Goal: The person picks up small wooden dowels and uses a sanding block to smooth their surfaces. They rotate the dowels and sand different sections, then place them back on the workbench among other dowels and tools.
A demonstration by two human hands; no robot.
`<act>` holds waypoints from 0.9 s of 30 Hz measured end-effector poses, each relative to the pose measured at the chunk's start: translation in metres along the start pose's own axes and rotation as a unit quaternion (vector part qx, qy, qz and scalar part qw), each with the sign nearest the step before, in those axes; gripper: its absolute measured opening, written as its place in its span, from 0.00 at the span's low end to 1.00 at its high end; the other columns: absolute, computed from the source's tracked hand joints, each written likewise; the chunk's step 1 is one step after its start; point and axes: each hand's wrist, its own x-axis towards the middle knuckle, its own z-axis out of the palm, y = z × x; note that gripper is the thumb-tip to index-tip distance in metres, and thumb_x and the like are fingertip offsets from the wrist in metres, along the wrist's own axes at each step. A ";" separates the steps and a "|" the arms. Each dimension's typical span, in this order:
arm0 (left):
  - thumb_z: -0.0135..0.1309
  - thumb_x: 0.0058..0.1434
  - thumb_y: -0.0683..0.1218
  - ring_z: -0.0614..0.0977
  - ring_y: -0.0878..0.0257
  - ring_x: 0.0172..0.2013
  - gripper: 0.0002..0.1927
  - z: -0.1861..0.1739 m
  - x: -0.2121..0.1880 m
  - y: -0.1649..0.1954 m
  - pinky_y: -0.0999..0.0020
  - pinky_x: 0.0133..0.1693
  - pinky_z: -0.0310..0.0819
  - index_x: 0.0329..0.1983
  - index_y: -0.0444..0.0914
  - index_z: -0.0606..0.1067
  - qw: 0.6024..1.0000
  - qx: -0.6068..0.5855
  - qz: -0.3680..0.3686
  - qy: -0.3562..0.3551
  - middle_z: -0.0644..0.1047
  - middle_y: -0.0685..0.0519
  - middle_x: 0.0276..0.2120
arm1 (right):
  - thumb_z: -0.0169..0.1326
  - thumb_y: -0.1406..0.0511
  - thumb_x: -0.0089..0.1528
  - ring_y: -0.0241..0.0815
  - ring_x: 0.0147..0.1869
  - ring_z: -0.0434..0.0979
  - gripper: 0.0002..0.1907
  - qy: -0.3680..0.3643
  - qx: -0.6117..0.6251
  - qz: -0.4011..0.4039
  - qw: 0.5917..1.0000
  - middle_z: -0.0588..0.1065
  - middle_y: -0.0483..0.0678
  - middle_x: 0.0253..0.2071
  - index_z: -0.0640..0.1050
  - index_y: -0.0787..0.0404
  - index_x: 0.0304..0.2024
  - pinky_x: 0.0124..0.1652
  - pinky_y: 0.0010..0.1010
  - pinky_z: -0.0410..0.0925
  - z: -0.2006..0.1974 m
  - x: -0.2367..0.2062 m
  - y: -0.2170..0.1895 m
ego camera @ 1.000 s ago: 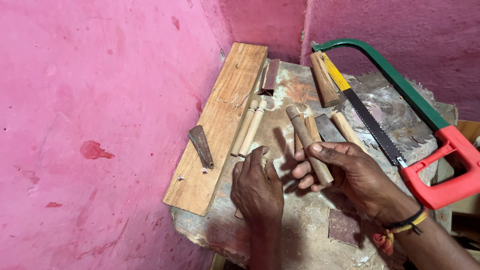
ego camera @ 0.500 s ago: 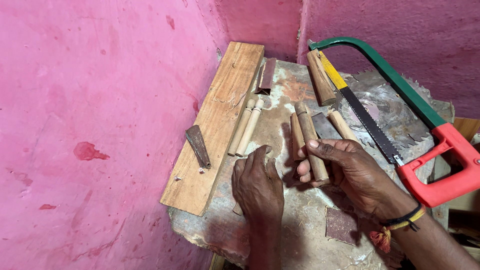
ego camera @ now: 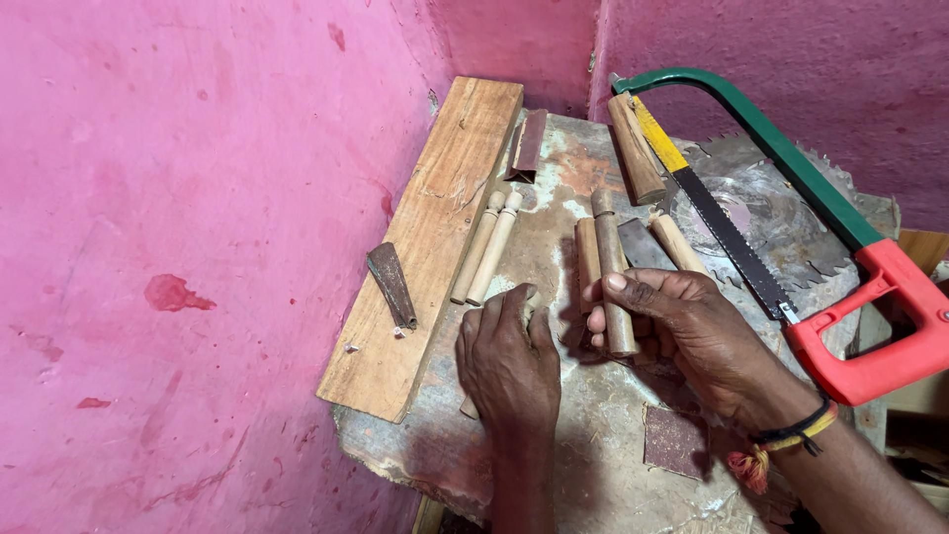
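Our right hand (ego camera: 692,331) has its grip closed around a short, dark round wooden dowel (ego camera: 613,272), thumb pressed on its near part, the stick pointing away over the dusty grey stone desk (ego camera: 593,435). Our left hand (ego camera: 506,361) lies knuckles up just left of it, fingers curled over a small pale piece we cannot make out; whether that grip is clenched on it we cannot tell. Near right lies a brown sandpaper square (ego camera: 675,440). Just left of the held dowel rests a shorter light dowel (ego camera: 587,262). Farther left, two slim pale turned wooden pegs (ego camera: 486,247) lie side by side against a long light wooden plank (ego camera: 425,247), which carries a small dark bark-like chip (ego camera: 392,285). Far right, a green-framed hacksaw with a red handle (ego camera: 791,183) rests over a grey circular saw blade (ego camera: 781,218).
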 end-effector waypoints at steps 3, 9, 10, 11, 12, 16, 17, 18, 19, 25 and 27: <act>0.60 0.59 0.50 0.77 0.51 0.49 0.20 -0.003 0.004 -0.001 0.52 0.54 0.66 0.52 0.37 0.77 0.999 0.014 -0.025 -0.033 0.79 0.48 0.46 | 0.53 0.60 0.65 0.40 0.30 0.82 0.17 0.032 -0.019 0.002 0.999 0.81 0.51 0.29 0.82 0.68 0.43 0.37 0.38 0.79 0.001 -0.001 -0.002; 0.67 0.48 0.60 0.75 0.45 0.52 0.34 -0.023 0.010 -0.003 0.48 0.58 0.62 0.55 0.38 0.77 0.989 0.071 -0.068 -0.107 0.77 0.44 0.50 | 0.54 0.58 0.65 0.36 0.28 0.77 0.17 0.087 -0.076 0.008 0.993 0.81 0.47 0.29 0.85 0.64 0.44 0.29 0.29 0.69 0.000 0.000 -0.003; 0.67 0.48 0.59 0.75 0.44 0.52 0.34 -0.026 0.009 -0.002 0.47 0.57 0.63 0.55 0.37 0.77 0.989 0.082 -0.065 -0.107 0.77 0.44 0.50 | 0.54 0.58 0.67 0.37 0.29 0.77 0.17 0.079 -0.069 0.000 0.994 0.81 0.48 0.30 0.85 0.65 0.45 0.29 0.29 0.69 0.000 0.000 -0.003; 0.67 0.48 0.58 0.75 0.44 0.52 0.34 -0.029 0.007 -0.001 0.47 0.56 0.63 0.56 0.36 0.77 0.988 0.094 -0.062 -0.107 0.76 0.43 0.49 | 0.55 0.58 0.68 0.38 0.29 0.77 0.17 0.072 -0.062 -0.006 0.995 0.82 0.49 0.32 0.86 0.66 0.46 0.29 0.30 0.69 0.000 0.000 -0.004; 0.66 0.48 0.56 0.75 0.43 0.51 0.34 -0.031 0.005 -0.001 0.46 0.56 0.63 0.56 0.35 0.76 0.987 0.105 -0.060 -0.108 0.76 0.42 0.48 | 0.55 0.58 0.70 0.39 0.30 0.77 0.18 0.064 -0.055 -0.012 0.996 0.82 0.50 0.34 0.86 0.66 0.47 0.29 0.30 0.69 0.001 -0.001 -0.004; 0.60 0.48 0.50 0.75 0.46 0.51 0.29 -0.032 0.002 0.000 0.48 0.58 0.64 0.54 0.35 0.76 0.978 0.136 -0.094 -0.127 0.75 0.43 0.43 | 0.53 0.58 0.64 0.45 0.32 0.84 0.17 0.077 -0.028 0.007 0.997 0.84 0.54 0.33 0.84 0.67 0.39 0.33 0.34 0.76 0.004 -0.003 -0.007; 0.60 0.47 0.50 0.76 0.47 0.50 0.30 -0.033 0.000 -0.001 0.48 0.58 0.64 0.54 0.36 0.76 0.979 0.137 -0.095 -0.119 0.75 0.43 0.44 | 0.54 0.59 0.64 0.45 0.32 0.84 0.17 0.067 -0.019 -0.006 0.998 0.84 0.55 0.34 0.84 0.68 0.39 0.34 0.35 0.78 0.005 -0.003 -0.008; 0.59 0.46 0.49 0.76 0.47 0.49 0.30 -0.034 -0.001 -0.002 0.49 0.58 0.64 0.55 0.36 0.76 0.980 0.138 -0.095 -0.111 0.75 0.43 0.44 | 0.54 0.59 0.64 0.46 0.33 0.84 0.18 0.056 -0.010 -0.019 0.998 0.83 0.57 0.34 0.84 0.69 0.39 0.35 0.37 0.79 0.006 -0.003 -0.009; 0.60 0.46 0.50 0.76 0.47 0.48 0.31 -0.034 -0.002 -0.004 0.49 0.56 0.66 0.55 0.37 0.76 0.978 0.145 -0.102 -0.112 0.75 0.43 0.45 | 0.54 0.59 0.64 0.46 0.33 0.84 0.17 0.053 -0.006 -0.019 0.998 0.83 0.57 0.34 0.84 0.69 0.39 0.36 0.38 0.79 0.007 -0.003 -0.009; 0.66 0.43 0.53 0.77 0.47 0.44 0.35 -0.037 -0.008 -0.015 0.50 0.49 0.73 0.56 0.37 0.76 0.976 0.162 -0.109 -0.094 0.74 0.43 0.43 | 0.54 0.57 0.62 0.41 0.31 0.82 0.18 0.070 -0.050 0.020 0.996 0.85 0.51 0.34 0.85 0.64 0.39 0.33 0.32 0.75 0.005 -0.002 -0.007; 0.64 0.50 0.52 0.77 0.51 0.44 0.30 -0.034 -0.007 -0.018 0.52 0.46 0.76 0.57 0.39 0.75 0.964 0.156 -0.156 -0.148 0.74 0.46 0.42 | 0.56 0.56 0.63 0.37 0.29 0.78 0.18 0.088 -0.094 0.021 0.991 0.83 0.48 0.32 0.87 0.62 0.40 0.29 0.29 0.70 0.002 -0.001 -0.005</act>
